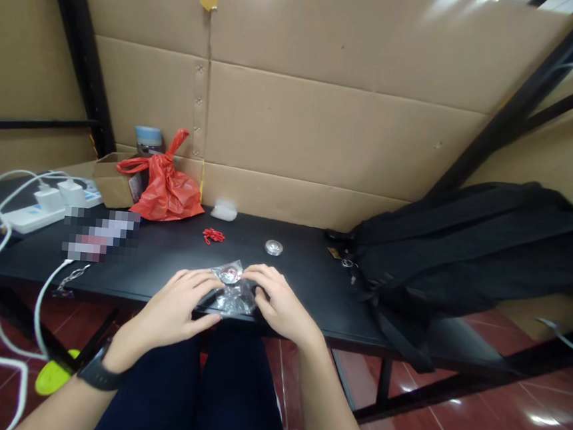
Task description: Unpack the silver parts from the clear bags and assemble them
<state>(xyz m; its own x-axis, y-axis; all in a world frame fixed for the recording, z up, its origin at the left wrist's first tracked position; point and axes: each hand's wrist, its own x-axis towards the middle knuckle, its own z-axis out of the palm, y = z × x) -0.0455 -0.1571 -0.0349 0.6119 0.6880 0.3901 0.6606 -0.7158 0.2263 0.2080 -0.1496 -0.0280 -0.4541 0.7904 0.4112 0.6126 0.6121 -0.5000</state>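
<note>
A crinkled clear plastic bag (237, 300) lies at the front edge of the black table, between my two hands. At its upper end a small round shiny piece (231, 274) shows through or on the film; I cannot tell which. My left hand (183, 303) reaches in from the left, fingers stretched to the bag's edge and thumb held apart. From the other side, my right hand (279, 301) bends its fingers onto the bag beside the round piece. Beyond the hands lie a bundle of red cord (213, 236) and a round silvery disc-shaped item (273, 247).
A red plastic bag (168, 188) stands by a cardboard box (114, 176) and a blue-lidded container (149, 137). On the left is a white power strip (30, 217) with cables. A black backpack (474, 251) covers the right side. A white lump (224, 210) sits near the cardboard wall.
</note>
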